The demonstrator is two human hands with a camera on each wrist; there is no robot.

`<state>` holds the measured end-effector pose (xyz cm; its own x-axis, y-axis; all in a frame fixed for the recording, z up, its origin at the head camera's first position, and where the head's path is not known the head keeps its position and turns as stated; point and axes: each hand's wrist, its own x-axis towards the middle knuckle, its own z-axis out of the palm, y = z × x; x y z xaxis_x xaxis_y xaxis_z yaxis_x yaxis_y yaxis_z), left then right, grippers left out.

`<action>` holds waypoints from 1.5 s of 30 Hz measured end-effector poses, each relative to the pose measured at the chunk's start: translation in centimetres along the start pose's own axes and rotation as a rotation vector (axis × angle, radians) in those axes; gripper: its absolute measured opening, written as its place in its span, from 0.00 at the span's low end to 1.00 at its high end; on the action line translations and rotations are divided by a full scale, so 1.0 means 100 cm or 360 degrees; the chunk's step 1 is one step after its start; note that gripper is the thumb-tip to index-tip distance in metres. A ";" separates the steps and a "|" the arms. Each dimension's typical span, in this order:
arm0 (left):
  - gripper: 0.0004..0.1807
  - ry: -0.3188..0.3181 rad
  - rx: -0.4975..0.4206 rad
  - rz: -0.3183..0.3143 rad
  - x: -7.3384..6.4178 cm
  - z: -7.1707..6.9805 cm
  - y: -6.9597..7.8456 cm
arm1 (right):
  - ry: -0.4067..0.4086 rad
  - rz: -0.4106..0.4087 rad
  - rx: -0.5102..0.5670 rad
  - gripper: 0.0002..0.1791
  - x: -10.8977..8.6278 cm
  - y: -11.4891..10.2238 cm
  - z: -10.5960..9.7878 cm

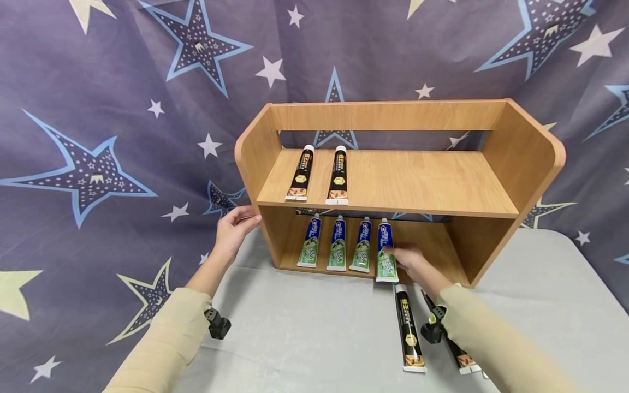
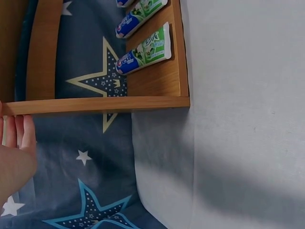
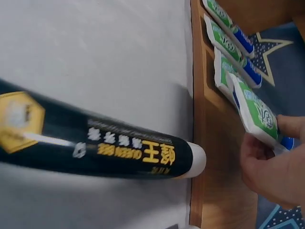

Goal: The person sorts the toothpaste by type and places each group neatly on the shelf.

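My right hand (image 1: pixel 409 257) pinches a blue-and-green toothpaste tube (image 1: pixel 385 251) at the lower shelf, cap toward the back. In the right wrist view, this tube's crimped end is tilted up off the shelf board, thumb and fingers on its sides. Left of it, several matching toothpaste tubes (image 1: pixel 337 244) lie in a row on the lower board. My left hand (image 1: pixel 233 232) touches the outer left side of the wooden shelf (image 1: pixel 393 210); in the left wrist view its fingers (image 2: pixel 28 133) extend straight against that panel.
Two black toothpaste tubes (image 1: pixel 338 176) lie on the upper board. Below my right hand, another black tube (image 1: pixel 409 330) lies on the grey table (image 1: pixel 295 327), and one more black tube (image 1: pixel 459 355) is partly hidden by my right forearm. A star-patterned cloth (image 1: pixel 123 82) hangs behind.
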<state>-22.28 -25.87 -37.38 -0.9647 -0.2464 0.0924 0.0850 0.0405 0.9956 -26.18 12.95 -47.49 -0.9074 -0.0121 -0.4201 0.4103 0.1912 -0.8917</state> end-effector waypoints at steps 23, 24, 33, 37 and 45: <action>0.16 -0.0009 0.0042 0.0045 0.001 0.007 0.006 | 0.0490 -0.0310 -0.1097 0.19 0.023 -0.002 -0.010; 0.16 -0.0006 0.0038 0.0045 0.001 0.007 0.006 | 0.0503 -0.0335 -0.1142 0.18 0.023 -0.002 -0.011; 0.16 0.0016 0.0003 -0.0035 -0.001 0.002 0.002 | 0.0405 -0.0273 -0.0890 0.19 0.007 0.001 -0.014; 0.15 0.0022 -0.0006 -0.0035 -0.003 0.001 0.002 | 0.0344 -0.0268 -0.0646 0.22 -0.009 0.009 -0.017; 0.18 0.0013 -0.0021 -0.0070 -0.002 0.001 0.002 | 0.0248 -0.0331 -0.0731 0.20 -0.052 0.024 -0.029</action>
<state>-22.10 -25.68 -37.23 -0.9656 -0.2553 0.0489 0.0461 0.0168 0.9988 -20.78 16.28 -46.95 -0.9825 0.0439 -0.1808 0.1695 0.6110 -0.7732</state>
